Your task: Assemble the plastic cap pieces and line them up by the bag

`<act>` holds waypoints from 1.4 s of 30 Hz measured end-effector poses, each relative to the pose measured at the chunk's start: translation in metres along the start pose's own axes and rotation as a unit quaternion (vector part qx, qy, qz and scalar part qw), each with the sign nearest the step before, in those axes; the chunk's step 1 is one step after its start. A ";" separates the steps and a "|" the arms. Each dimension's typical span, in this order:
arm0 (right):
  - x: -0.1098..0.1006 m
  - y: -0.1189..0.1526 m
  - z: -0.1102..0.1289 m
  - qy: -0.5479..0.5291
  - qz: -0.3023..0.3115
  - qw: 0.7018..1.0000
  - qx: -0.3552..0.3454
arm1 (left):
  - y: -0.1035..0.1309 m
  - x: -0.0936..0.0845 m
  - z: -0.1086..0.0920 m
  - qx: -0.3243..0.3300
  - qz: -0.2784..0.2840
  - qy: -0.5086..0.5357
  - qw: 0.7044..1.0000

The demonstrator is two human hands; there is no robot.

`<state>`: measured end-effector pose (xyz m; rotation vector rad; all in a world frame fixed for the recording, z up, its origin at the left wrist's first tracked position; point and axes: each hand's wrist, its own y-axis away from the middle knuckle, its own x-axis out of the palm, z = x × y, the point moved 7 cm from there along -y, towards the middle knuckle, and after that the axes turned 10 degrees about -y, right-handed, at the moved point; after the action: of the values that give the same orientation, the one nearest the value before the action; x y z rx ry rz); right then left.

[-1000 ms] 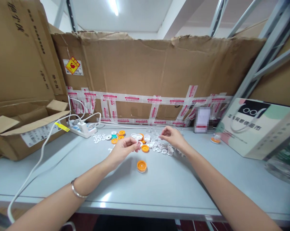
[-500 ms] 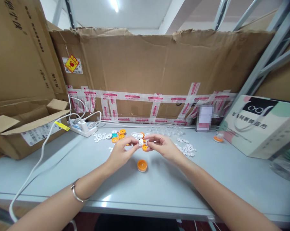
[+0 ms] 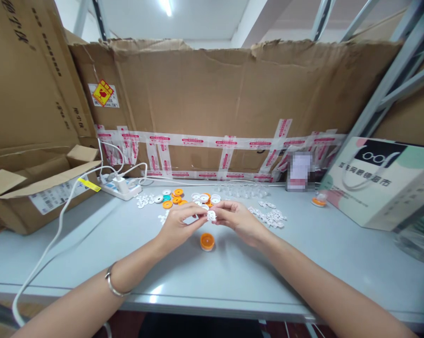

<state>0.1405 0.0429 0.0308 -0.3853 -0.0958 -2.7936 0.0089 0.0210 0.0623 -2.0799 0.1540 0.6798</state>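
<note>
Because steadiness is apparently needed, a small white part [image 3: 211, 216] is pinched narrowly by the left hand [image 3: 179, 223] and the right hand [image 3: 242, 224], with an orange cap [image 3: 207, 241] placed near its six o'clock.

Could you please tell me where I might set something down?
The tabletop is bare between the forearms, nearer than the orange piece, and before the paper bag. Beyond the left hand and right hand, small white pieces crowd it.

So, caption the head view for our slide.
Left hand and right hand hold a small white piece near a round orange part.
</note>
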 end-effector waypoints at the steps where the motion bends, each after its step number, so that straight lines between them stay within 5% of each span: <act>1: 0.001 0.001 -0.001 -0.024 -0.003 1.000 0.007 | 0.000 -0.002 0.000 -0.006 -0.012 -0.011 1.000; 8: 0.006 0.003 0.000 -0.058 -0.012 0.998 -0.022 | -0.001 -0.006 0.002 -0.027 -0.035 -0.048 0.998; 20: 0.001 0.008 0.015 0.228 0.011 0.955 -0.190 | 0.002 -0.002 0.010 0.012 0.009 -0.142 0.990; 30: -0.002 0.000 0.007 0.218 0.026 0.963 -0.153 | 0.004 0.008 0.011 0.043 0.052 -0.256 0.964; 42: 0.001 0.001 0.004 0.160 0.043 0.983 -0.081 | 0.004 0.008 0.014 0.019 0.054 -0.269 0.961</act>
<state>0.1411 0.0419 0.0352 0.0278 0.2165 -2.7434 0.0087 0.0308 0.0487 -1.7871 -0.0299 1.2708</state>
